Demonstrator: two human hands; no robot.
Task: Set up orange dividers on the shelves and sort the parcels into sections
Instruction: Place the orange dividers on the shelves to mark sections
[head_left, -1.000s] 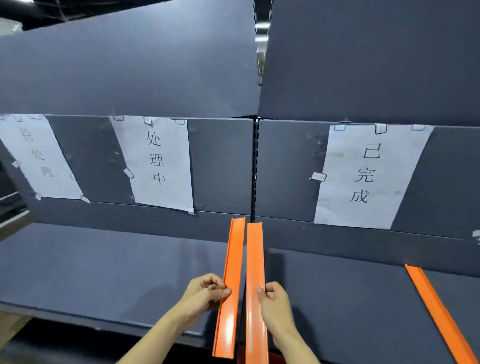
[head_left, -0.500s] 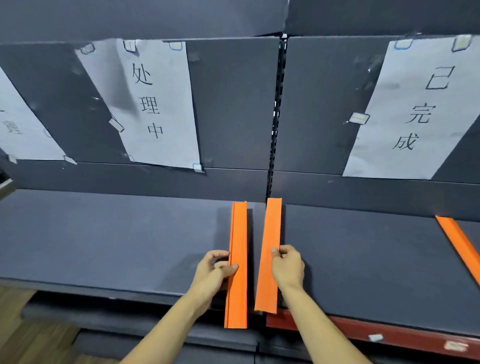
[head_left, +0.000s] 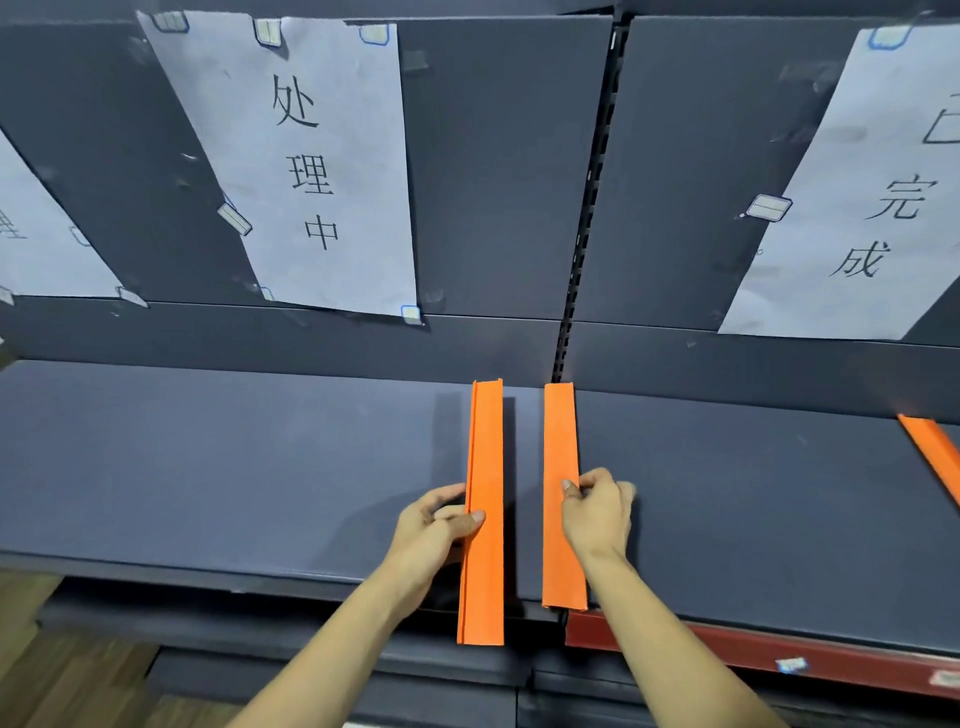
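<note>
Hands (head_left: 439, 525) on long, smooth orange dividers (head_left: 483, 512).

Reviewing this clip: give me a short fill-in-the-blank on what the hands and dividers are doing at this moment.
1. The left hand holds the left orange divider, which overhangs the shelf's ____ edge.
2. The right hand pinches the right orange divider below the slotted ____.
3. A ____ orange divider lies at far right.

Missing: front; upright; third
</note>
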